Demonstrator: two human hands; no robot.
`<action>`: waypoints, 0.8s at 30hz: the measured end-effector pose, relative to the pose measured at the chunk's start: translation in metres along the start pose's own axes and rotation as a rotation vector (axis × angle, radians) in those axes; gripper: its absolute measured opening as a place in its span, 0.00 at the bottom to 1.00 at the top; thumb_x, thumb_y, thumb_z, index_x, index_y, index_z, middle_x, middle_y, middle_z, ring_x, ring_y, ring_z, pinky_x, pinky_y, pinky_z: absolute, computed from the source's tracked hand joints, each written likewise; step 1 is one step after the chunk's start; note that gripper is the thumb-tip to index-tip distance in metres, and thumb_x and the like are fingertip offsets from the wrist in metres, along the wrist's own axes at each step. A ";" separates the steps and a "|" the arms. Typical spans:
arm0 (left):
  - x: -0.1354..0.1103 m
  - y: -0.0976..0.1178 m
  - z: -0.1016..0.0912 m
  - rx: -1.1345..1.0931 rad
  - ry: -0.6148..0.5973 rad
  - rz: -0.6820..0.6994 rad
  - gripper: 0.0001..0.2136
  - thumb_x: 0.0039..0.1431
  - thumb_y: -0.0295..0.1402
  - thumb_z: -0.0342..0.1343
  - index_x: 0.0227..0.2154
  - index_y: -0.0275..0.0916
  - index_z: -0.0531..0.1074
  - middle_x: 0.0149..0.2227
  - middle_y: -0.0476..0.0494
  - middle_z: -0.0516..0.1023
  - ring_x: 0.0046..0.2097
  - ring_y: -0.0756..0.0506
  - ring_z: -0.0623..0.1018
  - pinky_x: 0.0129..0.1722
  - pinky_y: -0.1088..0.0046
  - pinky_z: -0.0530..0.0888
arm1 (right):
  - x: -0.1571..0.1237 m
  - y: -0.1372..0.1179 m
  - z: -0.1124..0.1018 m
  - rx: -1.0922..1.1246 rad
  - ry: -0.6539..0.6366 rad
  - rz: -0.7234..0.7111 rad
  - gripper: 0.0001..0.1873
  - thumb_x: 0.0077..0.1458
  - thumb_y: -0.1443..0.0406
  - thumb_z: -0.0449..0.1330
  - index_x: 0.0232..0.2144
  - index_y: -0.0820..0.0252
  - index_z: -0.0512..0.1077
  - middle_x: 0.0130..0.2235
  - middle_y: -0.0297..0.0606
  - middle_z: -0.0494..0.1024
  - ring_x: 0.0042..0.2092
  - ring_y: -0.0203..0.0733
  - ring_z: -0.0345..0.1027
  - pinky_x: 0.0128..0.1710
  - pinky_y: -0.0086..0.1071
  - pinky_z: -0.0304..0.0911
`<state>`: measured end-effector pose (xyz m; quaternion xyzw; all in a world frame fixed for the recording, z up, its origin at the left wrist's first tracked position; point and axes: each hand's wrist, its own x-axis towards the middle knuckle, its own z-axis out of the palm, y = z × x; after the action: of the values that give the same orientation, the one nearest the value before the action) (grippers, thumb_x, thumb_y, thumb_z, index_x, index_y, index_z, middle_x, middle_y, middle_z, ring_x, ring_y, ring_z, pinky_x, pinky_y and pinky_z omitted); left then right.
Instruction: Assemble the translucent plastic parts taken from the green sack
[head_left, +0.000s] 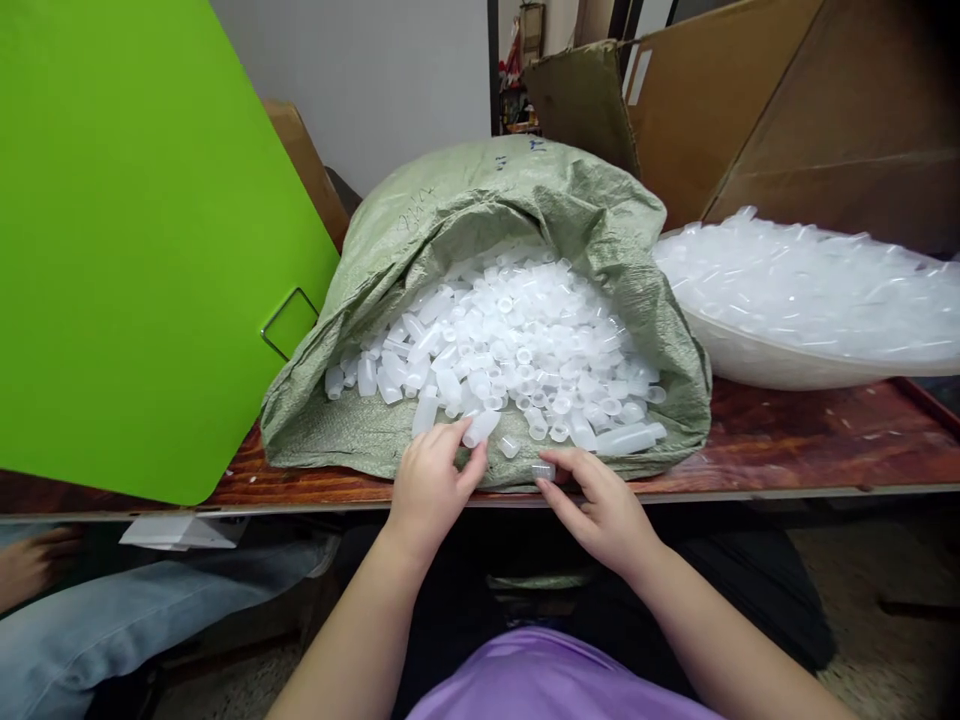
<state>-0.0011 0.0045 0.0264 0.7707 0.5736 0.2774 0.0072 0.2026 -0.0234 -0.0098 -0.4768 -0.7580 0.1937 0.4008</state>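
Note:
A pale green woven sack (480, 175) lies on its side with its mouth facing me. Many translucent white plastic tubes (517, 320) spill inside it. At the sack's lower lip, my left hand (431, 480) pinches a white plastic tube (482, 428) between thumb and fingers. My right hand (600, 505), to the right and slightly lower, grips a short clear plastic cap (543, 470) in its fingertips. Between the hands, another small clear cap (509, 446) rests on the sack's fabric.
A large white bowl (780, 350) heaped with clear plastic pieces stands at right on the wooden table (795, 440). Cardboard boxes (750, 110) are behind it. A bright green board (150, 240) leans at left. Below it are another person's hand (34, 565) and jeans-clad leg (150, 610).

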 end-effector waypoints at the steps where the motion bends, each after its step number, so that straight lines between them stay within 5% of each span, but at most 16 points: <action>1: -0.004 -0.002 -0.002 -0.053 0.078 0.016 0.11 0.57 0.35 0.51 0.41 0.37 0.69 0.40 0.40 0.76 0.42 0.44 0.75 0.43 0.67 0.71 | 0.000 0.000 0.000 0.011 0.004 -0.008 0.15 0.56 0.64 0.54 0.46 0.56 0.65 0.36 0.40 0.74 0.35 0.41 0.69 0.36 0.36 0.68; 5: -0.022 -0.006 -0.009 -0.265 0.260 0.116 0.14 0.54 0.30 0.54 0.44 0.39 0.64 0.53 0.34 0.68 0.52 0.42 0.71 0.50 0.62 0.69 | -0.003 0.000 0.000 0.078 0.053 -0.015 0.16 0.55 0.64 0.55 0.48 0.53 0.65 0.35 0.38 0.74 0.34 0.41 0.69 0.35 0.36 0.69; 8: -0.039 -0.002 -0.012 -0.466 0.227 0.230 0.18 0.52 0.25 0.53 0.46 0.42 0.59 0.50 0.36 0.71 0.50 0.42 0.73 0.49 0.61 0.70 | -0.009 -0.004 -0.005 0.180 0.092 0.006 0.19 0.54 0.65 0.57 0.49 0.51 0.65 0.39 0.38 0.74 0.36 0.41 0.70 0.36 0.34 0.69; 11: -0.056 0.011 -0.009 -0.630 0.126 0.281 0.17 0.52 0.24 0.52 0.44 0.43 0.59 0.42 0.41 0.74 0.45 0.45 0.75 0.49 0.61 0.69 | -0.015 -0.014 -0.017 0.286 -0.001 -0.060 0.18 0.53 0.67 0.58 0.47 0.48 0.66 0.39 0.37 0.75 0.38 0.41 0.71 0.37 0.32 0.69; 14: -0.069 0.024 -0.004 -0.805 -0.199 0.090 0.11 0.56 0.31 0.51 0.42 0.39 0.62 0.35 0.43 0.73 0.37 0.48 0.74 0.40 0.69 0.71 | -0.019 -0.023 -0.030 0.327 -0.144 -0.152 0.19 0.52 0.67 0.59 0.47 0.46 0.66 0.37 0.36 0.76 0.38 0.39 0.72 0.37 0.31 0.69; 17: -0.072 0.029 -0.002 -1.081 -0.614 -0.227 0.15 0.58 0.40 0.50 0.43 0.36 0.64 0.32 0.45 0.70 0.28 0.53 0.69 0.28 0.77 0.68 | -0.025 -0.028 -0.039 0.293 -0.238 -0.156 0.17 0.52 0.68 0.59 0.45 0.48 0.67 0.35 0.36 0.77 0.36 0.38 0.72 0.36 0.29 0.69; 21: -0.066 0.027 -0.006 -1.344 -0.873 -0.422 0.19 0.50 0.43 0.58 0.40 0.35 0.69 0.32 0.47 0.70 0.30 0.54 0.67 0.32 0.77 0.66 | -0.039 -0.024 -0.043 0.203 -0.345 -0.132 0.17 0.52 0.68 0.59 0.45 0.50 0.68 0.38 0.37 0.77 0.39 0.38 0.72 0.38 0.29 0.69; 24: -0.060 0.026 -0.007 -1.246 -1.031 -0.434 0.19 0.42 0.39 0.64 0.36 0.34 0.71 0.29 0.50 0.69 0.29 0.53 0.66 0.31 0.77 0.65 | -0.049 -0.021 -0.041 0.179 -0.331 -0.118 0.18 0.53 0.69 0.58 0.47 0.50 0.68 0.41 0.38 0.77 0.42 0.38 0.71 0.41 0.29 0.69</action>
<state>0.0078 -0.0598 0.0156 0.5284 0.3757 0.1490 0.7466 0.2341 -0.0799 0.0085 -0.3557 -0.8198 0.3123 0.3224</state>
